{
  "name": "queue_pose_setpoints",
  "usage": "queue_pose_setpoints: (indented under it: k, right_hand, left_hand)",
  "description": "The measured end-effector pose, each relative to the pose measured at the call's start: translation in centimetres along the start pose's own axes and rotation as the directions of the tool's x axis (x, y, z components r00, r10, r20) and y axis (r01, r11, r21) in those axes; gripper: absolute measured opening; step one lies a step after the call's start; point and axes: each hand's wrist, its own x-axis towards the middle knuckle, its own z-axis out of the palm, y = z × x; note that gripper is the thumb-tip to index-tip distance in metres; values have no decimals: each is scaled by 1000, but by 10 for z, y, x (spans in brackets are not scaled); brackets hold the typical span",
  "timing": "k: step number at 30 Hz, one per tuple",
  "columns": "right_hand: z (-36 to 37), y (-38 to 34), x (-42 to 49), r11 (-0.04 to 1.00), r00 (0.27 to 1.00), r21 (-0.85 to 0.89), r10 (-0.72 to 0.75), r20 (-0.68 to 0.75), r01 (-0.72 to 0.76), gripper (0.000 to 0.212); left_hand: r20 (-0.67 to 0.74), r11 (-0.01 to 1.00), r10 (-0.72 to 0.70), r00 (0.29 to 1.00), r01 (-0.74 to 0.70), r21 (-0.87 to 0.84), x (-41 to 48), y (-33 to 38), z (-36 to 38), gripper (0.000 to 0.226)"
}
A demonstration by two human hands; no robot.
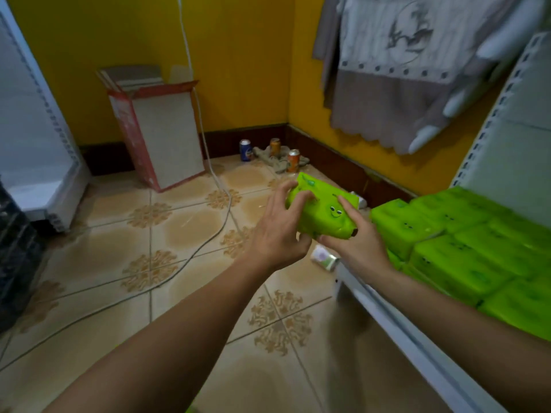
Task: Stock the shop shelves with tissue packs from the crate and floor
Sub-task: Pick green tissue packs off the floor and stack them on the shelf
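A bright green tissue pack (323,208) with a small cartoon face is held in the air above the tiled floor, just left of the shelf. My left hand (278,231) grips its left end, fingers over the top. My right hand (356,242) holds its right end from below and the side. To the right, several matching green tissue packs (465,248) lie in rows on the white shelf (396,320). A small pale pack (323,257) lies on the floor below my hands. A dark crate (15,257) shows at the left edge.
An open cardboard box (161,129) leans against the yellow wall. Three drink cans (274,155) stand in the corner by a rag. A white cable (214,180) runs across the floor. Another white shelf unit (35,162) is on the left. Cloth (396,73) hangs upper right.
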Motion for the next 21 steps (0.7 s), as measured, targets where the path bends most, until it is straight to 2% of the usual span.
queue_pose_setpoints:
  k: [3,8,12,17,21]
  right_hand:
    - [-56,7,8,979,988,-202,-55,-145,25,84]
    - [-154,32,17,908,962,-410,-34,-270,-82,86]
    - [-217,56,31,873,919,-444,10,-395,-200,84]
    - [-252,81,58,865,876,-370,147,-460,-339,76]
    - [-255,101,80,864,866,-332,204,-456,-379,73]
  left_hand:
    - [31,1000,7,999,-7,-11,42,33,21,53]
    - [99,991,108,989,-99,-93,89,87,74,49]
    - [272,991,117,955,-94,-94,101,120,116,47]
    - [457,992,82,886,-119,52,98,118,141,43]
    - [415,997,21,910,-49,58,92,100,140,65]
